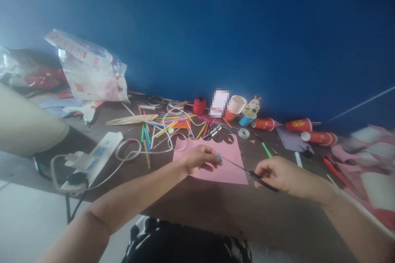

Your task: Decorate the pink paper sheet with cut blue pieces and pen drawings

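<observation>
My left hand [202,159] pinches a small blue piece [220,157], perhaps paper, over a pink sheet [228,174] with scalloped cut-outs along its far edge. Its fingers are closed on the piece, whose exact kind is too small to make out. In my right hand [273,172] is a pair of scissors [254,176] with dark handles. The blades point left, and their tips reach the blue piece at my left fingertips.
Coloured straws [146,144] and a white cable lie behind and left, near a power strip [100,158] and a glue gun [86,111]. Red paper cups [299,125] lie along the back right. Red-handled scissors [339,172] rest beside pink scraps.
</observation>
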